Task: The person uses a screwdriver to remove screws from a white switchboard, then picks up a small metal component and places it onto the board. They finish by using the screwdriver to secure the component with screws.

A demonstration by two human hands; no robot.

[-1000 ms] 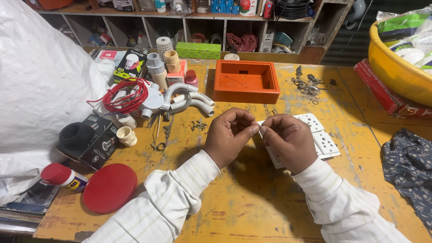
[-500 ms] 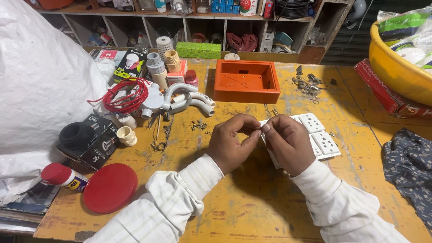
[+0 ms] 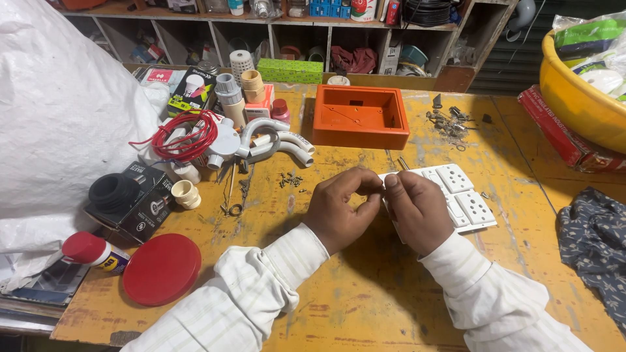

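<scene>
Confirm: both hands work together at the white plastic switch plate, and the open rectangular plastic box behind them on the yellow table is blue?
Not quite: the open rectangular plastic box is orange, not blue, as the head view shows. The rest holds.

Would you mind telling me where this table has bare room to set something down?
Bare patches: near the front edge between the sleeves; between the red lid and left hand; right of the white switch plate, before the dark cloth. Crowded: around the pipe bends and orange box.

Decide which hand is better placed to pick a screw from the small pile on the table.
Left. The left hand lies just beside the screw pile; the right hand is farther off, against the white socket plate.
</scene>
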